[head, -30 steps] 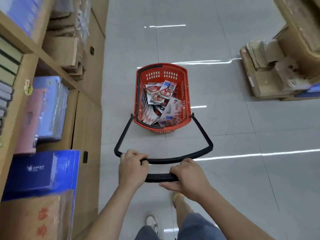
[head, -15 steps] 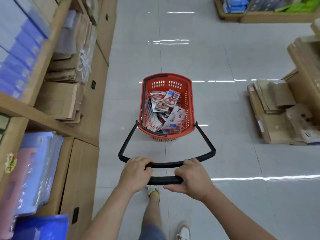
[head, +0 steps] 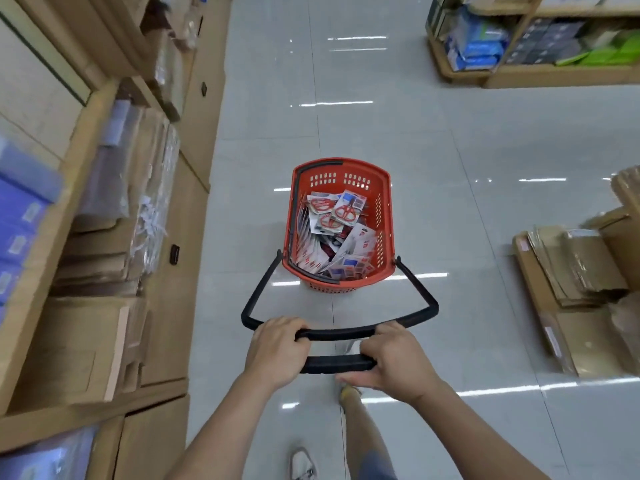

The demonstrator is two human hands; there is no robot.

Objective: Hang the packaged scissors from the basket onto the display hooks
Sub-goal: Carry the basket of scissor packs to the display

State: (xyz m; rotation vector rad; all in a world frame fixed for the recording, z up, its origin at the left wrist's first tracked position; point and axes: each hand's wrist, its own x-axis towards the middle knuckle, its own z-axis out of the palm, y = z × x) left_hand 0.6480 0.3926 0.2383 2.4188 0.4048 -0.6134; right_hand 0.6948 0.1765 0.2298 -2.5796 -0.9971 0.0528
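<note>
A red plastic basket (head: 349, 178) stands on the floor, well beyond the fingers, at the far end of its long black handle (head: 337, 333). Inside, flat white packaged scissors (head: 341, 216) lie in disorder, some showing red grips. The left hand (head: 277, 351) and the right hand (head: 394, 365) both curl their fingers around the handle's near bars.

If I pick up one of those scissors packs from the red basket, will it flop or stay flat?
Probably mostly flat: the top scissors pack looks like thin card, so it may bend a little. Likely light, as many lie heaped in the basket. The packs lean loosely, so neighbours might slide.
</note>
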